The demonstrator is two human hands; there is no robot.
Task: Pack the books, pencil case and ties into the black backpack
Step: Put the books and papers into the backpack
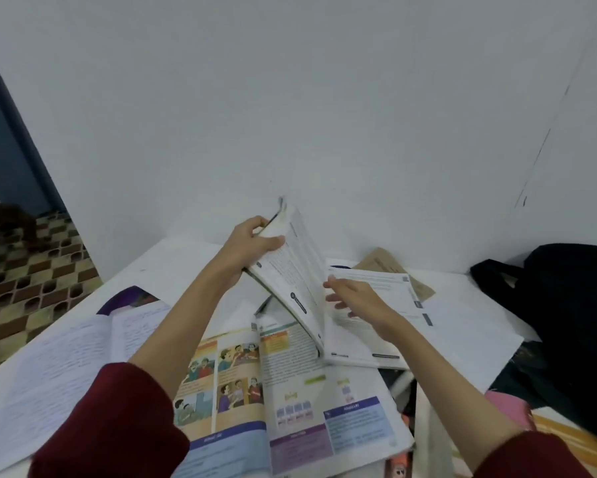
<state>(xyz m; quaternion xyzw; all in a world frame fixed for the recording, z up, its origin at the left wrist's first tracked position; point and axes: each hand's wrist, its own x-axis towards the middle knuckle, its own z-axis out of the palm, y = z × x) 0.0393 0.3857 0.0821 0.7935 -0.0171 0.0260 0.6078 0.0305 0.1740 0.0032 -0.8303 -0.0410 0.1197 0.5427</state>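
**Clerk:** Listing by size, largest first. Item one: black backpack (562, 322), slumped at the right end of the white table (173, 260) against the wall. It is judged soft and shapeless; its mouth is not seen, so the opening would need to be held wide before anything is slid in.

**Checker:** Item two?

**Clerk:** Illustrated textbook (290, 384), laid open and flat near the front edge. Broad, glossy and floppy when open; it is best closed and taken by the spine. Left of it, a handwritten notebook (59, 367) is spread open, thin and limp.

**Checker:** And the one being handled?

**Clerk:** White paperback (300, 288), half open at the table's middle, its right half lying on other papers. The raised left half is gripped at its top edge by the left hand (248, 246), thumb curled over the pages. The right hand (355, 298) is held over the lower pages, fingers straight and spread, nothing grasped. Pages are judged slippery and apt to fan; the book should be shut and pinched near the spine.

**Checker:** Pencil case, ties?

**Clerk:** A pink object (507, 408) is partly seen at right; what it is cannot be told. No ties are made out.
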